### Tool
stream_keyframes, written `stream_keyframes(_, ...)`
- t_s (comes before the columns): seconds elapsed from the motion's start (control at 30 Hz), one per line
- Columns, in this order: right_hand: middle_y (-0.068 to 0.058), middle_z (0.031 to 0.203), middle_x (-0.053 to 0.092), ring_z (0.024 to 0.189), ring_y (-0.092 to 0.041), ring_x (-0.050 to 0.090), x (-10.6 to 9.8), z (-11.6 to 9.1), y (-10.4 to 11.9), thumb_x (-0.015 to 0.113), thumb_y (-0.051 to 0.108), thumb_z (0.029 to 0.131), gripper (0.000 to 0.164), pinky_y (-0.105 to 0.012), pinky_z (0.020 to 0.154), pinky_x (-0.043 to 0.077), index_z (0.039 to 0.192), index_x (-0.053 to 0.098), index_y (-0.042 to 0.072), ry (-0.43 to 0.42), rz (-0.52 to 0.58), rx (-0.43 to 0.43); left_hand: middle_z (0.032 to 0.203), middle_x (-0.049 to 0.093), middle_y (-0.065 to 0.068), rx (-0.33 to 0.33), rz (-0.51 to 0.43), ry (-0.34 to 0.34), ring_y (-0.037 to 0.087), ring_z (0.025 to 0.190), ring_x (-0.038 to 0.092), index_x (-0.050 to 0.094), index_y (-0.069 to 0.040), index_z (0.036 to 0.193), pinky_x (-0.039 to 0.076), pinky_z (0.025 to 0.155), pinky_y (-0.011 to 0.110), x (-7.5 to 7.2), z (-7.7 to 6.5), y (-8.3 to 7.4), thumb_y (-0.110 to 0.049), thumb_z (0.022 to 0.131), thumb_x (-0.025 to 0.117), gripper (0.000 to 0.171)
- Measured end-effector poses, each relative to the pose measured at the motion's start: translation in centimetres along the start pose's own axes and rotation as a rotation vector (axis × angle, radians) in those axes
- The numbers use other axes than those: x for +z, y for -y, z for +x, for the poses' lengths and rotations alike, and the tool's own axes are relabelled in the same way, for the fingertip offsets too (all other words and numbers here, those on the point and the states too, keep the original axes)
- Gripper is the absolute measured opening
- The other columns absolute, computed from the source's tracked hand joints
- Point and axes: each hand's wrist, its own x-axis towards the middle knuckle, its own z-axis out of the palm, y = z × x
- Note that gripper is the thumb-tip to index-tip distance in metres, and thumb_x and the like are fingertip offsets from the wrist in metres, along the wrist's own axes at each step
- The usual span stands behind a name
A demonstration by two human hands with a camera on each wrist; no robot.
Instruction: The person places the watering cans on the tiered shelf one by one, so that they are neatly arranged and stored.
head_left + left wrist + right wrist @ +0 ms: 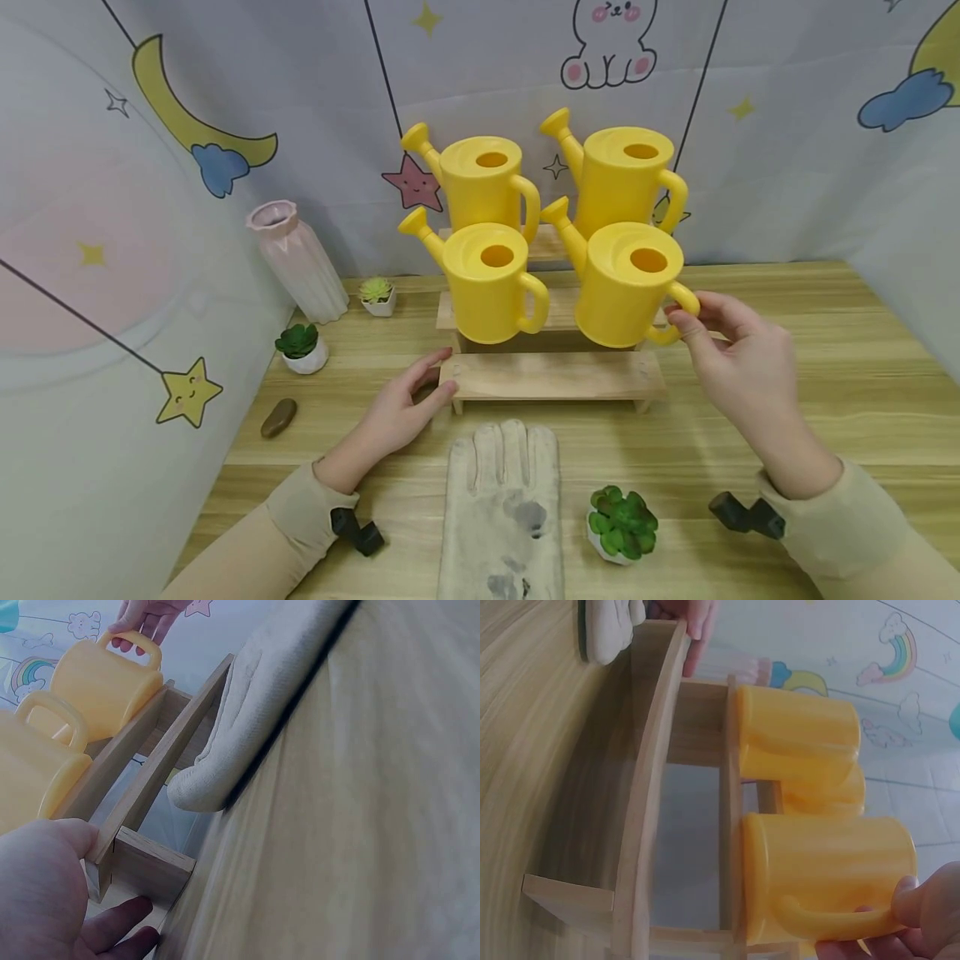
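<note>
Four yellow watering cans stand in two rows on a stepped wooden stand (555, 377). My right hand (742, 367) pinches the handle of the front right watering can (626, 287), thumb on the near side and fingers around the back. In the right wrist view, this can's base is at the middle board. My left hand (401, 408) touches the left end of the lowest board, its fingers loosely extended. Beside the held can is the front left watering can (487, 287). Behind them are the back left watering can (480, 179) and back right watering can (622, 179).
A pair of stained pale work gloves (502, 508) lies before the stand, beside a potted succulent (622, 525). At the left are a pink-white vase (300, 267), two small potted plants (302, 348) and a brown stone (279, 418). A printed curtain (487, 67) hangs behind.
</note>
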Motion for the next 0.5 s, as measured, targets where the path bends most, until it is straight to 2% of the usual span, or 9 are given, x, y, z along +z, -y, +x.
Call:
stream_keyframes(0.07, 0.020, 0.094, 0.070, 0.084, 0.022, 0.061, 0.12, 0.07, -0.04, 0.074, 0.030, 0.095, 0.031, -0.001, 0.071, 0.048, 0.117, 0.076, 0.008, 0.002, 0.005, -0.002, 0.147, 0.060, -0.001, -0.002, -0.001, -0.002, 0.017, 0.132, 0.062, 0.043, -0.039, 0.152, 0.046, 0.112, 0.050, -0.01, -0.04, 0.02, -0.049, 0.102, 0.060, 0.054)
stream_keyframes(0.13, 0.020, 0.095, 0.070, 0.085, 0.022, 0.061, 0.22, 0.15, -0.05, 0.074, 0.030, 0.095, 0.032, -0.001, 0.071, 0.049, 0.117, 0.075, 0.008, 0.009, 0.012, -0.003, 0.147, 0.060, -0.002, -0.003, -0.002, -0.004, 0.017, 0.132, 0.062, 0.043, -0.039, 0.152, 0.047, 0.111, 0.049, 0.00, -0.07, 0.06, -0.049, 0.102, 0.060, 0.054)
stream_keyframes(0.3, -0.009, 0.106, 0.076, 0.091, 0.023, 0.059, 0.14, 0.26, -0.06, 0.073, 0.029, 0.096, 0.035, -0.001, 0.074, 0.048, 0.123, 0.071, 0.006, 0.050, 0.035, -0.010, 0.147, 0.061, -0.001, -0.002, -0.010, -0.004, 0.017, 0.131, 0.063, 0.043, -0.039, 0.152, 0.047, 0.111, 0.049, 0.01, -0.08, 0.10, -0.049, 0.102, 0.059, 0.054)
stream_keyframes(0.37, -0.014, 0.113, 0.074, 0.095, 0.022, 0.058, -0.01, 0.30, -0.11, 0.072, 0.029, 0.097, 0.038, 0.000, 0.076, 0.048, 0.128, 0.068, 0.006, 0.071, 0.053, -0.003, 0.146, 0.061, -0.001, -0.005, -0.014, -0.003, 0.017, 0.131, 0.062, 0.043, -0.039, 0.152, 0.047, 0.111, 0.050, 0.02, -0.07, 0.10, -0.050, 0.102, 0.059, 0.054)
stream_keyframes(0.43, -0.010, 0.120, 0.071, 0.100, 0.019, 0.058, -0.13, 0.34, -0.20, 0.071, 0.027, 0.097, 0.042, 0.000, 0.079, 0.048, 0.132, 0.064, 0.006, 0.082, 0.079, 0.007, 0.147, 0.060, -0.002, -0.013, -0.014, -0.005, 0.017, 0.132, 0.062, 0.043, -0.040, 0.152, 0.047, 0.111, 0.050, 0.03, -0.05, 0.11, -0.051, 0.101, 0.059, 0.054)
stream_keyframes(0.5, 0.000, 0.121, 0.068, 0.103, 0.015, 0.059, -0.25, 0.39, -0.22, 0.071, 0.023, 0.097, 0.042, -0.001, 0.083, 0.048, 0.135, 0.062, 0.006, 0.063, 0.118, 0.011, 0.149, 0.058, -0.002, -0.023, -0.020, -0.004, 0.018, 0.134, 0.061, 0.043, -0.039, 0.153, 0.046, 0.112, 0.050, 0.01, 0.00, 0.08, -0.052, 0.101, 0.059, 0.056)
